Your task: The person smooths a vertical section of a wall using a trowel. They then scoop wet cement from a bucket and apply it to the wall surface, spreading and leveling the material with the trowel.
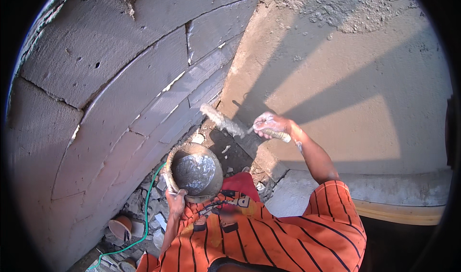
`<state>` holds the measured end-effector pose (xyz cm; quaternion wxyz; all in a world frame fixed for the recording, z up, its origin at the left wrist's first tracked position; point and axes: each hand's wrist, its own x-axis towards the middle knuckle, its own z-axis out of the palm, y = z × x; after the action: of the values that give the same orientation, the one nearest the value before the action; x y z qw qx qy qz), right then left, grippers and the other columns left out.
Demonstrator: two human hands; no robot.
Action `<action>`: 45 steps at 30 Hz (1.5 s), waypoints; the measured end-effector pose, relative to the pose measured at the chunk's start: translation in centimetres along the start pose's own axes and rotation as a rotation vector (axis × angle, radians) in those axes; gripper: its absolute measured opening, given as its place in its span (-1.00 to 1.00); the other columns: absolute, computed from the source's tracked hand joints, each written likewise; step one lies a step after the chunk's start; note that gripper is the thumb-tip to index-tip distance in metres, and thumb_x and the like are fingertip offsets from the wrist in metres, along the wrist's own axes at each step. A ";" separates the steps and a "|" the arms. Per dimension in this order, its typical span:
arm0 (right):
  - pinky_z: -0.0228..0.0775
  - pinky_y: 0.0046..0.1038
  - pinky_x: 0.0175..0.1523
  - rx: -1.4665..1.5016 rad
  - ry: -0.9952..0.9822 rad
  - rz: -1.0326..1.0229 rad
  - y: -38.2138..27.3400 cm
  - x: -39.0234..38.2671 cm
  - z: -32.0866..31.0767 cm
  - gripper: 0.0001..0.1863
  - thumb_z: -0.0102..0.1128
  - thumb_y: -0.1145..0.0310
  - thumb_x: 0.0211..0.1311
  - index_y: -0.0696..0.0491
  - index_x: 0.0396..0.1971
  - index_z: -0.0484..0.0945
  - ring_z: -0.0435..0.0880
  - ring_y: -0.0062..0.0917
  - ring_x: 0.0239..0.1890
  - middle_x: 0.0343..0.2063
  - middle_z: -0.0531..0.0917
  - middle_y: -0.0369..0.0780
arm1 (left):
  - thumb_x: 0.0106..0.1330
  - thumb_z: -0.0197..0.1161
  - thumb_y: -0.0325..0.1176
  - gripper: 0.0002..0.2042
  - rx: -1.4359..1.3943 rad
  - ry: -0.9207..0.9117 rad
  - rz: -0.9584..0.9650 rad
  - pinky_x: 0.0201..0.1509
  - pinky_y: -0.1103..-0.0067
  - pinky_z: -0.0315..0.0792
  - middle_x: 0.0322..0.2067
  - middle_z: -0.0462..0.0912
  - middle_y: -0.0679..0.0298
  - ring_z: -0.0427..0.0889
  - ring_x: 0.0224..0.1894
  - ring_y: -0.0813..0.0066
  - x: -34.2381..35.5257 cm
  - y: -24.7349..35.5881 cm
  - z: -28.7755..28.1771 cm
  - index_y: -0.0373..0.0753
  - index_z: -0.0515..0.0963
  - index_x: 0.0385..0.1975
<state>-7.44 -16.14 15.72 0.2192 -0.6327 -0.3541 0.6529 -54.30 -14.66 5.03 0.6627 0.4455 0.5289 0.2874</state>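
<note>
My left hand [175,201] grips the rim of a round, mortar-crusted bucket [216,176], tilted against my front. Wet grey mortar [194,173] lies in its bottom. Out in front, my right hand [270,125] is wrapped round the handle of a trowel [225,122], whose blade carries a layer of pale mortar and points left toward the block wall. The blade hangs close to the corner between that wall and the plastered surface, and I cannot tell whether it touches. Splashes of mortar whiten the fingers of my right hand.
A wall of large grey blocks [125,85] rises on the left. To the right spreads a smooth plastered surface [336,80], rougher at its top. Rubble [156,209], a green hose [146,209] and a small brown pot [120,227] lie below; a pale yellow edge [398,213] runs lower right.
</note>
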 end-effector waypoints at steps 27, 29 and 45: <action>0.47 -0.02 -0.03 -0.799 0.254 0.033 8.4 5.5 18.5 -0.61 0.06 0.03 0.25 0.03 -0.19 0.62 0.67 -0.05 -0.14 -0.24 0.68 0.00 | 0.10 0.24 -0.56 -0.53 0.080 -0.279 -0.060 -0.02 0.50 0.47 -0.14 0.58 0.21 0.56 -0.14 0.44 7.1 -0.1 1.3 -0.39 0.39 0.07; 0.46 -0.01 -0.05 -0.777 0.286 -0.009 9.7 6.1 18.6 -0.61 0.06 0.02 0.25 0.04 -0.20 0.61 0.67 -0.06 -0.15 -0.26 0.68 -0.02 | 0.10 0.24 -0.56 -0.53 0.096 -0.180 -0.118 -0.02 0.51 0.47 -0.14 0.58 0.20 0.55 -0.13 0.43 6.2 0.9 1.4 -0.39 0.39 0.07; 0.31 -0.61 -0.60 -0.015 0.248 0.034 -5.4 -2.5 -6.0 -0.71 0.31 0.14 0.24 0.09 -0.40 0.59 0.48 -0.70 -0.65 -0.60 0.56 -0.37 | 0.04 0.19 -0.65 -0.64 -0.100 -0.036 0.025 -0.18 0.55 0.47 -0.29 0.58 0.27 0.54 -0.30 0.50 2.4 0.9 1.2 -0.40 0.46 -0.09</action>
<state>-2.20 -13.30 21.72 0.2456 -0.7160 -0.3184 0.5707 -52.42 -12.51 4.83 0.6900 0.4236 0.4961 0.3135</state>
